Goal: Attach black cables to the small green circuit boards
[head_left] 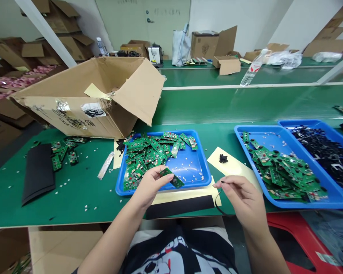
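My left hand (149,187) pinches a small green circuit board (175,180) by one end, above the front edge of a blue tray (120,188). Many similar circuit boards (148,152) lie heaped in that tray. To the right, the thumb and fingers of my right hand (242,196) are closed on a thin black strip (217,203), which hangs in a curve below them; its exact kind is unclear. Under my hands, a wide black strip (180,207) lies on yellowish paper (171,197). A small black clump (223,158) rests on another yellowish sheet (240,169).
A second blue tray (237,133) of boards with black round parts stands at right, beside a tray of tangled black pieces (320,148). An open cardboard box (111,118) sits back left. Black sheets (38,173) and loose boards (57,161) lie left. A red stool (291,224) is lower right.
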Demonstrator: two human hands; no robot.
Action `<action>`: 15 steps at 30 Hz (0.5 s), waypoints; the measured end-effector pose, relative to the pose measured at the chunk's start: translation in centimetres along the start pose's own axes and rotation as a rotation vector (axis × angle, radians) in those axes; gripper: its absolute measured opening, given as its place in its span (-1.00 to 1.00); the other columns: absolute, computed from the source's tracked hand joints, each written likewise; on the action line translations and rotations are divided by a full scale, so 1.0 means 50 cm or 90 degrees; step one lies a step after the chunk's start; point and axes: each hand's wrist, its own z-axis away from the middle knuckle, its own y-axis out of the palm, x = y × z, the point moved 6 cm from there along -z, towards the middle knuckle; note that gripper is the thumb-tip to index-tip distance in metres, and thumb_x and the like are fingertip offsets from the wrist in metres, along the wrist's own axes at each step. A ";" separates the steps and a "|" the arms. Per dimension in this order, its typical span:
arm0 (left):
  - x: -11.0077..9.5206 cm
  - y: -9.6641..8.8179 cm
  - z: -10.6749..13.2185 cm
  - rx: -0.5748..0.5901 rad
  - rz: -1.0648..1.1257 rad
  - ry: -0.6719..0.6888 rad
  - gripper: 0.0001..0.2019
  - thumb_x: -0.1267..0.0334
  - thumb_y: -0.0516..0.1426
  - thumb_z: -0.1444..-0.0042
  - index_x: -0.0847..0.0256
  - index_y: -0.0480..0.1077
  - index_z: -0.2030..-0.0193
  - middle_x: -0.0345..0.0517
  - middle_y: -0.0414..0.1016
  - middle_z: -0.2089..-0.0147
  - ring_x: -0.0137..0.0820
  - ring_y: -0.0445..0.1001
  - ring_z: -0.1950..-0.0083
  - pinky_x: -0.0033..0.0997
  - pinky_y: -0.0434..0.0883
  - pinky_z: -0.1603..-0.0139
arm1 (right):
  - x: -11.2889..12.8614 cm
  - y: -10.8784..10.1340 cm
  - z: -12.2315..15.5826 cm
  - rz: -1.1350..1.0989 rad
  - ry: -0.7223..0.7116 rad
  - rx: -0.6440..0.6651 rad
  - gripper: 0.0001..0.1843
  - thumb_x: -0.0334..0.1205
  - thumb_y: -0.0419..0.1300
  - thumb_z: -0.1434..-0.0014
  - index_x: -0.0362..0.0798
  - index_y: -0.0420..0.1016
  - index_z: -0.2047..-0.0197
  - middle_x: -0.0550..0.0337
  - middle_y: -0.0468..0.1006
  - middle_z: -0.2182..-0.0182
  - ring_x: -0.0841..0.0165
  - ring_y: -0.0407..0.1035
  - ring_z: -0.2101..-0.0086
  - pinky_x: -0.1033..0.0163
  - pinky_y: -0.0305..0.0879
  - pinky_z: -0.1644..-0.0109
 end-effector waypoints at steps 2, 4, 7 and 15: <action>0.004 0.020 0.007 0.022 0.095 -0.044 -0.69 0.08 0.32 0.19 0.26 0.44 0.38 -0.14 0.47 0.40 -0.41 0.43 0.35 -0.41 0.39 0.25 | 0.021 0.019 -0.006 0.017 -0.049 0.019 -0.93 -0.33 0.16 -0.17 0.00 0.46 0.28 0.22 0.55 0.46 0.39 0.51 0.41 0.32 0.48 0.32; 0.006 0.040 0.013 0.044 0.139 -0.072 -0.63 0.01 0.32 0.18 0.25 0.42 0.35 -0.17 0.46 0.43 -0.45 0.41 0.41 -0.43 0.39 0.30 | 0.042 0.035 -0.011 0.045 -0.089 0.046 -0.90 -0.35 0.13 -0.19 0.00 0.46 0.25 0.22 0.53 0.47 0.41 0.48 0.42 0.33 0.45 0.34; -0.004 0.056 0.020 0.043 0.107 -0.049 -0.62 0.02 0.31 0.15 0.24 0.41 0.29 -0.21 0.44 0.42 -0.48 0.39 0.40 -0.47 0.37 0.28 | 0.070 0.056 -0.020 0.095 -0.135 0.101 -0.87 -0.35 0.09 -0.22 0.00 0.46 0.25 0.20 0.53 0.44 0.40 0.47 0.41 0.31 0.43 0.34; -0.034 0.092 0.039 0.098 -0.005 0.010 -0.73 0.11 0.17 -0.03 0.23 0.44 0.18 -0.18 0.43 0.35 -0.48 0.36 0.37 -0.52 0.35 0.37 | 0.105 0.100 -0.035 0.227 -0.244 0.190 -0.79 -0.34 0.03 -0.26 -0.01 0.48 0.18 0.16 0.59 0.35 0.36 0.48 0.32 0.24 0.40 0.24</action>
